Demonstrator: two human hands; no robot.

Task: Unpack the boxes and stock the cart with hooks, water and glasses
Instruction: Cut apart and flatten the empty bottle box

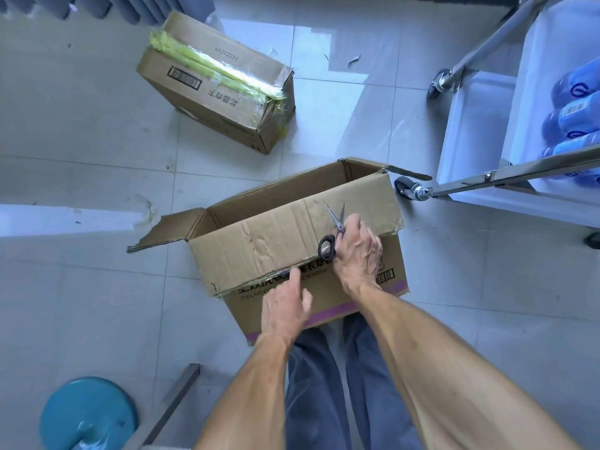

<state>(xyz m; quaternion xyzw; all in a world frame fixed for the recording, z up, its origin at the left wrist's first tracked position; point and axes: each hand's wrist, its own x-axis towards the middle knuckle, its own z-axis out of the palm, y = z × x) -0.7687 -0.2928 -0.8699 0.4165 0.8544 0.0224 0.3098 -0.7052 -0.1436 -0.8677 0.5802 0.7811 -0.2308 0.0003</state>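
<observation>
At far right, the cart (480, 131) already carries blue water bottles (578, 112); hooks and glasses look still to come. Centre floor, the near box (285, 235) has its left and far flaps up, contents hidden. Beyond it at far left, a smaller box (214, 89) lies sealed under greenish tape. The right hand (357, 251) grips scissors (332, 232), blades parted; the left hand (287, 302), index finger extended, presses the box's near edge.
</observation>
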